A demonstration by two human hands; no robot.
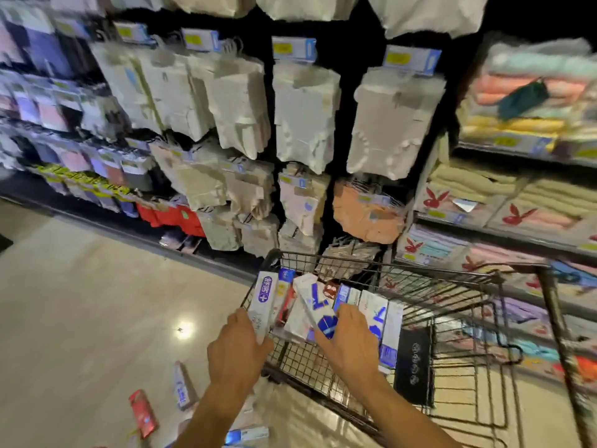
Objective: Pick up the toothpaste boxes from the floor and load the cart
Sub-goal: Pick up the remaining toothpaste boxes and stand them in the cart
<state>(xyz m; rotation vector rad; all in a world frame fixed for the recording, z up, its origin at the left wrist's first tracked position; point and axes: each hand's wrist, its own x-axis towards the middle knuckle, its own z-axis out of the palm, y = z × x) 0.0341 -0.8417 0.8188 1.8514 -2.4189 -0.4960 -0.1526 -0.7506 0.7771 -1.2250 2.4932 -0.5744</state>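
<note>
Toothpaste boxes bunched between two bare hands hang over the near corner of a wire cart in a shop aisle. The left hand, at nine o'clock of the bundle, has its fingers curled round the lower end of a white-and-purple box. The right hand, at three o'clock, wraps its fingers over a white-and-blue box, with a red carton squeezed between. The two-sided squeeze looks meant to carry many cartons in one trip, long sides together so none slips out. Whether the boxes at the bundle's right edge are held or already lie in the basket cannot be told. More lie on the pale floor at seven o'clock from the cart: a red box, a white box and a blue-ended box by the forearm, so the job appears partly done. Hanging packs fill the rack at twelve o'clock, and folded towels sit at two.
</note>
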